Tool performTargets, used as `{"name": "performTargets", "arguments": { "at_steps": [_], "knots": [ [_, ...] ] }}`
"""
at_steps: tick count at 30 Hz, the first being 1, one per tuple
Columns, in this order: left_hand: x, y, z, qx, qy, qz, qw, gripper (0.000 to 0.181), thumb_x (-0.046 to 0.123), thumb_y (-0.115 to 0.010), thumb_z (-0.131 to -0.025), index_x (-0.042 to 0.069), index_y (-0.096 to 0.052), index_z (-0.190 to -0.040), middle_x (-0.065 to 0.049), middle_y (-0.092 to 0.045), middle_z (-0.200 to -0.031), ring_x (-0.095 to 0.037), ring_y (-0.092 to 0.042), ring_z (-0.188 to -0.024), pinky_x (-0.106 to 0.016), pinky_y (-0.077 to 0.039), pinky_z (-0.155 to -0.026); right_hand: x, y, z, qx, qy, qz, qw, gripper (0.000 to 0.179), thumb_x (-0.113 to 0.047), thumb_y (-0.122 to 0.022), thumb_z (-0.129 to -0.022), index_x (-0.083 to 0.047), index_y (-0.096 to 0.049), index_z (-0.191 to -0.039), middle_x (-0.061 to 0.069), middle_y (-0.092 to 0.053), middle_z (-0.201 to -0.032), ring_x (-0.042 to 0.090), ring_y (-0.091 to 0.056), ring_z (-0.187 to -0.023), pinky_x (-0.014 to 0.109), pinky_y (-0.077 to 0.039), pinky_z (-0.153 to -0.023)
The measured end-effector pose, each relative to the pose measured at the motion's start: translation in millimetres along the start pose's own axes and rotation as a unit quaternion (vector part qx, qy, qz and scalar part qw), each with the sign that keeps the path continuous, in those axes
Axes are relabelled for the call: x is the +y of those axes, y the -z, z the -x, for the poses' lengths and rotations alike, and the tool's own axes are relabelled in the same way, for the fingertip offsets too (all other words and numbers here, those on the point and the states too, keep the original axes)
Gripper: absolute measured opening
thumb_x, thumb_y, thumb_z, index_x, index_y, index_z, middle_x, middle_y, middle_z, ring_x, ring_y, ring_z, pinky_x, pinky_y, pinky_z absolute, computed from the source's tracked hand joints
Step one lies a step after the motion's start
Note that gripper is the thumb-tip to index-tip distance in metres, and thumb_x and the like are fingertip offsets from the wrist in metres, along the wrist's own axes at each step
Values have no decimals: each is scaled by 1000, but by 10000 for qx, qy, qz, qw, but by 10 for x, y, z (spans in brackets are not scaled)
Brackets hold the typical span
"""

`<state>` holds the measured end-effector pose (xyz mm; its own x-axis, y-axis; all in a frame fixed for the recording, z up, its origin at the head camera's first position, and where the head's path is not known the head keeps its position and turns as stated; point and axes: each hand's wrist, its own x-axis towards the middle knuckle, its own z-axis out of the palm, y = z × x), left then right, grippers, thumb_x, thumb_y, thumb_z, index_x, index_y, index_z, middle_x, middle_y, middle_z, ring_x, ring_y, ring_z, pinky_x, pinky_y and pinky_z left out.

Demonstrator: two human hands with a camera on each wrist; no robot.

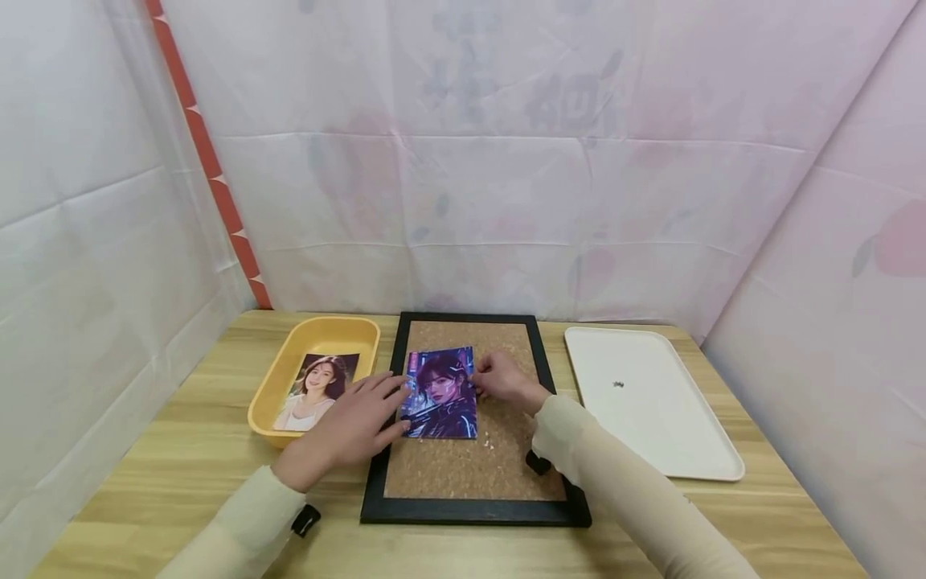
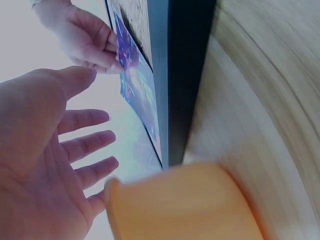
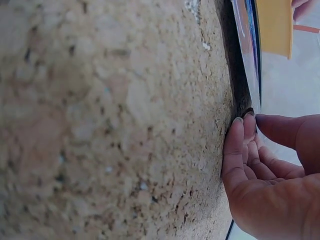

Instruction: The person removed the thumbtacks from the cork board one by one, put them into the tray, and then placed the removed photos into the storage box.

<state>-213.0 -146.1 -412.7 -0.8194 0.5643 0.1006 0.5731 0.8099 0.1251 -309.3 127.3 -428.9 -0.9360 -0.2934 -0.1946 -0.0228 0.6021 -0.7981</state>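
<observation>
A purple and blue illustrated photo print [image 1: 440,394] lies over the left-middle of a cork board [image 1: 470,478] with a black frame [image 1: 470,511]. My right hand [image 1: 506,378] pinches the print's right edge. In the right wrist view, the thumb and fingertips of that hand [image 3: 272,185] meet at the edge of the print [image 3: 250,55], which stands slightly raised off the cork. Over the board's left side, my left hand [image 1: 354,422] has its fingers spread, fingertips by the print's left edge. The left wrist view shows this hand [image 2: 40,150] holding nothing.
A yellow bin [image 1: 340,322] to the left holds a portrait photo [image 1: 318,390], close under my left hand. On the right is a white tray [image 1: 651,418] with a small dark item [image 1: 618,384]. A few pale bits [image 1: 488,441] lie on the cork. Fabric walls [image 1: 492,201] enclose the table.
</observation>
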Motion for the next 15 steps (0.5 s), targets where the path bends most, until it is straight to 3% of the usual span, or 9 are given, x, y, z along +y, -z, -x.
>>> {"name": "performTargets", "arguments": {
  "at_steps": [8, 15],
  "knots": [
    [-133, 119, 188, 413, 95, 88, 9991, 49, 35, -64, -102, 1, -62, -137, -18, -53, -149, -40, -46, -140, -60, -37, -114, -38, 18, -11, -33, -74, -25, 10000, 27, -8, -61, -102, 0, -64, -77, 7, -66, -78, 15, -57, -69, 25, -51, -61],
    [-239, 190, 359, 414, 293, 237, 9984, 49, 32, -64, -102, 0, -61, -138, -20, -54, -148, -40, -54, -133, -58, -44, -108, -15, 17, 5, -42, -114, -82, 9999, 26, -8, -61, -102, 0, -66, -79, 8, -66, -79, 15, -58, -69, 26, -52, -62]
  ]
}}
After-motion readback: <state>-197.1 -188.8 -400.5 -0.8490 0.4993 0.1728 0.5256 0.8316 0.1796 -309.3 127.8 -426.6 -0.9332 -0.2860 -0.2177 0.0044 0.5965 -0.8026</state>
